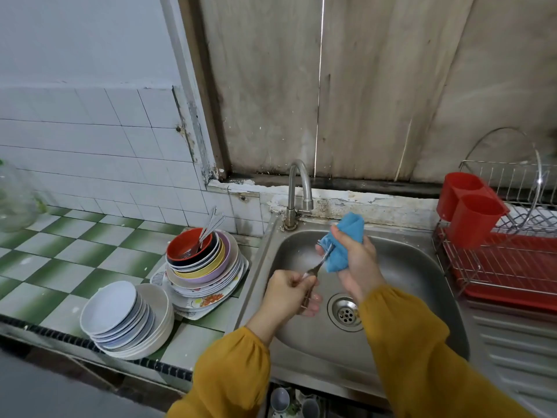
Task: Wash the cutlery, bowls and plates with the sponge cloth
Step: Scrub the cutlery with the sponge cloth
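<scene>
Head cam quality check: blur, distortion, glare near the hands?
Head view: wide-angle bowing at the edges, bending the dish rack and glass jar; slight softness on the fork, left hand and right hand; diffuse sheen on the sink, no hard glare; lighting even.

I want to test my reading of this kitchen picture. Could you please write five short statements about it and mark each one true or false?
1. The left hand holds a fork over the sink. True.
2. The right hand grips a yellow cloth. False: the cloth is blue.
3. The red bowl on top of the dish stack holds cutlery. True.
4. The dish stack stands inside the sink. False: it stands on the tiled counter, left of the sink.
5. A red cutlery holder sits at the dish rack, right of the sink. True.
</scene>
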### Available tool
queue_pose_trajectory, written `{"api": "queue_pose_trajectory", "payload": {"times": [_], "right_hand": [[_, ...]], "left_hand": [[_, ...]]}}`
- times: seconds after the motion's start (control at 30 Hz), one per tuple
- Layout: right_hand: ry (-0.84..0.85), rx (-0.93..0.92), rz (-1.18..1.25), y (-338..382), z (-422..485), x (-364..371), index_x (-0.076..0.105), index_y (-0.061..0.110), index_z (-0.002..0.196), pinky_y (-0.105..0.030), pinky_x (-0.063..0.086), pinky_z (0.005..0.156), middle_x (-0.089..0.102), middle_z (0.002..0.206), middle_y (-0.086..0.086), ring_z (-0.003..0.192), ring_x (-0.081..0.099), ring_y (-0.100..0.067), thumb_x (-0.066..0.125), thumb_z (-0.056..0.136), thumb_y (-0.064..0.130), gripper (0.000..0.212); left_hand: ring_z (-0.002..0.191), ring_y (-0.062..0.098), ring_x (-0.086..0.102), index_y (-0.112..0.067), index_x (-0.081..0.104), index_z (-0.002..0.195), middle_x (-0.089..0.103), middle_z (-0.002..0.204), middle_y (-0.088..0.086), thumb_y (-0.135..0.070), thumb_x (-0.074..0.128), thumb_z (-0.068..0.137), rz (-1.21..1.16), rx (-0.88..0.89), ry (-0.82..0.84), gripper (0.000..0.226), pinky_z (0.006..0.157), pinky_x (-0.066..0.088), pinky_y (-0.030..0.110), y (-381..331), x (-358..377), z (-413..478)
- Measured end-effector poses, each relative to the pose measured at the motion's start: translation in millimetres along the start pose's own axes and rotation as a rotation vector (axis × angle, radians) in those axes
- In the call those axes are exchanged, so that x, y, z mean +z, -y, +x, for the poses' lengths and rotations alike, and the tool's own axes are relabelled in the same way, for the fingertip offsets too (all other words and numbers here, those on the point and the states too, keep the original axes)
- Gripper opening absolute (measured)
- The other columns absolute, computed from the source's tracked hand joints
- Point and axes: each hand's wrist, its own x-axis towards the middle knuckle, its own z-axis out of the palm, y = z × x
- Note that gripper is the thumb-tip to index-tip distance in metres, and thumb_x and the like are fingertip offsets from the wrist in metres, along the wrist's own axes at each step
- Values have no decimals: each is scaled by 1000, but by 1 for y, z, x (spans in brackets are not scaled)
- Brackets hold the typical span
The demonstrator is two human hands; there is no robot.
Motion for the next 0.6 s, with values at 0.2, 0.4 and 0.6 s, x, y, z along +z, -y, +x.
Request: {"api": "queue_pose_trajectory", "payload": {"times": [0.2,0.4,0.6], "right_hand": [[138,124,-307,-32,-31,2,60,-1,107,-33,50,47,64,90,-21,55,61,-22,72,80,0,30],[-24,111,-129,-4,-4,7,62,1,105,-38,57,67,68,94,-14,83,70,-25,70,83,7,24],[3,74,-192,-6,-2,23,65,5,98,-47,56,84,69,93,-13,89,69,-28,73,79,8,20]], "left_hand": [[31,7,42,-5,53,59,51,41,2,-13,46,103,115,40,-140,45,37,33,19,-13,-6,4],[28,1,38,2,59,79,46,33,-8,-15,50,101,230,-17,-61,29,37,33,13,-28,-24,-7],[32,6,41,-6,63,63,47,36,-6,-22,55,99,390,58,-101,40,42,36,15,-45,-37,1]]}}
